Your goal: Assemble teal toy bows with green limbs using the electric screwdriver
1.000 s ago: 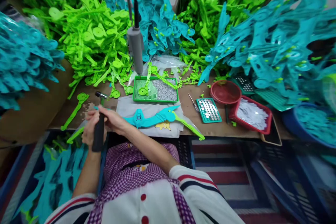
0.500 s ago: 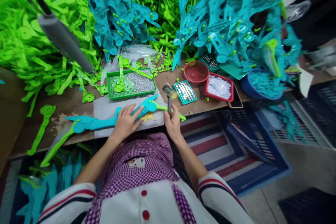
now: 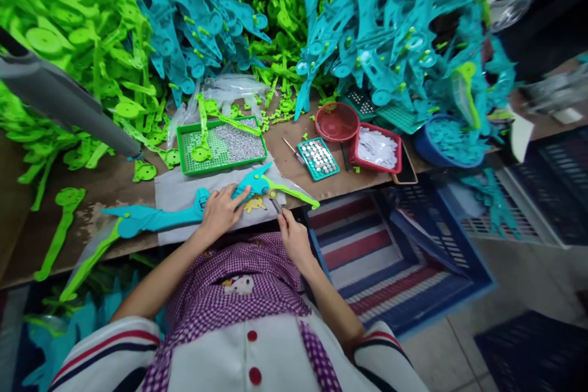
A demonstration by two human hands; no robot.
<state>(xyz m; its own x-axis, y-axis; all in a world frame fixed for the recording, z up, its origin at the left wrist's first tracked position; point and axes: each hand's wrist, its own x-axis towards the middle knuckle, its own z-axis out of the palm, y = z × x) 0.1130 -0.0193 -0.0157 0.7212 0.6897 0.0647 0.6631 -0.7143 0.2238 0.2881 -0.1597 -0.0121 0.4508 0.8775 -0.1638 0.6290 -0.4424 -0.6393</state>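
Note:
A long blue plastic part (image 3: 160, 218) with a lime-green arm at each end lies across a grey cloth (image 3: 177, 187) at the table's front edge. My left hand (image 3: 223, 208) grips it near its right half, thumb and fingers on its surface. In my right hand (image 3: 294, 236) is a small hammer (image 3: 275, 201), fingers wrapped round its handle. The hammer's yellowish head is down beside the round joint of the blue part; whether they touch I cannot tell. A green tray (image 3: 184, 165) of small metal rivets stands just behind the cloth.
Heaps of green parts (image 3: 68, 43) and blue parts (image 3: 390, 30) line the back. To the right are a teal tray (image 3: 316, 173) of metal discs, red containers (image 3: 337, 122) and a blue bowl (image 3: 425, 150). A grey pole-like tool (image 3: 68, 98) hangs at left; a blue crate (image 3: 478, 288) stands below.
My right hand has brought the hammer down and left, from raised upright to beside the joint. My left hand stays on the blue part. The whole view has shifted slightly.

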